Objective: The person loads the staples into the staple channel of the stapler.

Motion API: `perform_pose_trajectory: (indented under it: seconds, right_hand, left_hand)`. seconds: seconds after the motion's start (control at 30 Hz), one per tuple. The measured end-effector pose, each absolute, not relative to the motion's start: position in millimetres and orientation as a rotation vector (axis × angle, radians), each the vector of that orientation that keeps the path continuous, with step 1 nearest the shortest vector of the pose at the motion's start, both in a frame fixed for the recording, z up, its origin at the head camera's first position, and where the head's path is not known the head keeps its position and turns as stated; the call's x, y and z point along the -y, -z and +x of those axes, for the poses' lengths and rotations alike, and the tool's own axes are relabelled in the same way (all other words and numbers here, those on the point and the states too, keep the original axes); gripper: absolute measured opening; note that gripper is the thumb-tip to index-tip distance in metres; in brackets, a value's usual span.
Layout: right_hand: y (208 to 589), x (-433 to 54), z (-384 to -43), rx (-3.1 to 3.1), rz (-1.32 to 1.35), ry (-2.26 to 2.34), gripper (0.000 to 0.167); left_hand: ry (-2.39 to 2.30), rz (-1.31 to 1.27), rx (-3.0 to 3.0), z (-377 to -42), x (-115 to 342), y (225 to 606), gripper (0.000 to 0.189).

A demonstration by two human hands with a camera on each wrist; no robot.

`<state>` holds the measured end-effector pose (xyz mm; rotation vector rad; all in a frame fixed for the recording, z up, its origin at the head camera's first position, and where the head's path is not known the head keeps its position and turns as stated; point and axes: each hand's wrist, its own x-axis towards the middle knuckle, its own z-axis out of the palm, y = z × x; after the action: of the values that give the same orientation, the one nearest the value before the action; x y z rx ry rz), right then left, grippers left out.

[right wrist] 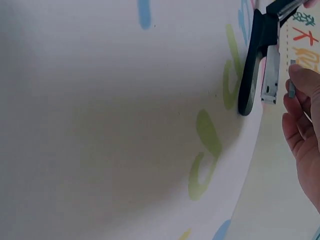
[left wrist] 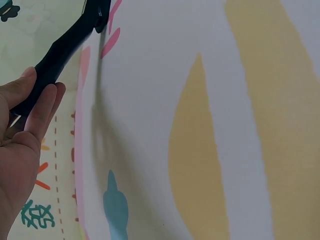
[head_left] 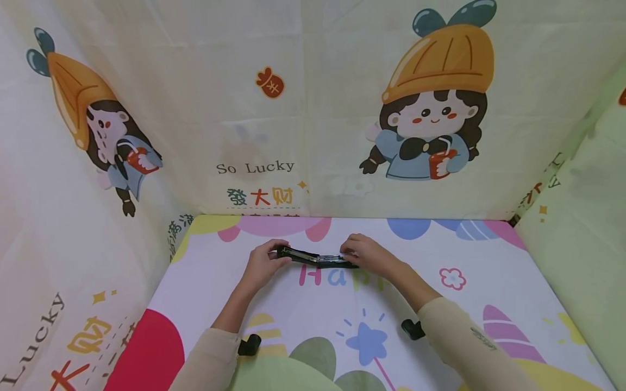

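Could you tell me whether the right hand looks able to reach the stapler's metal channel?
Likely yes: the opened stapler leaves its metal channel exposed, close beside the right hand, which pinches a grey strip.

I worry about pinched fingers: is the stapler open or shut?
Open: the head view shows the stapler spread wide, its halves apart.

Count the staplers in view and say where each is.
1: an opened stapler, one end gripped by the left hand; the right hand, at its other end, pinches a small grey strip. Sleeves cover some tabletop.
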<state>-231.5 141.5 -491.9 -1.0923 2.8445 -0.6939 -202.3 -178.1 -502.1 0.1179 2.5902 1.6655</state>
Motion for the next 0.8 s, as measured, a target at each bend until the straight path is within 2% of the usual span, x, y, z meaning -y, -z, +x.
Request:
perform_pose_trajectory:
  seconds: [0.8]
  right_hand:
    - [502,-115,-236,-2.842,-1.180,0.629,0.017]
  left_hand:
    - [-1.639,0.123,-2.620,-204,176,501,0.045]
